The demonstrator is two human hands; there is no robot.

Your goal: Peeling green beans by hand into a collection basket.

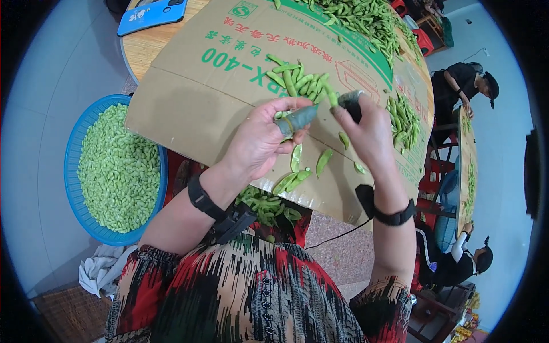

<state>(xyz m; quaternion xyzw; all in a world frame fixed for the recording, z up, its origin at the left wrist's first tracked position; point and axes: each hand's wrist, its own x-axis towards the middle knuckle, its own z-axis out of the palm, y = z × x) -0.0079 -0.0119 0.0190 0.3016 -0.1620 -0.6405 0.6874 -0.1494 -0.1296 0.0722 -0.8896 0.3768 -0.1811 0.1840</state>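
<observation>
Green bean pods point(294, 182), a few scattered along the near edge of printed cardboard point(189, 108) on a round desk point(143, 54); blue basket point(72, 166) of shelled beans point(120, 171), left; left hand point(264, 134), curled around a pale green piece point(281, 115), thumb in a banded sleeve point(298, 120); right hand point(369, 128), fingertips pinched on one pod point(330, 93); small pod pile point(303, 80), just beyond; larger pod heap point(372, 26), far side; blue phone point(151, 16), far left; two people point(457, 83), second desk point(466, 166), right.
</observation>
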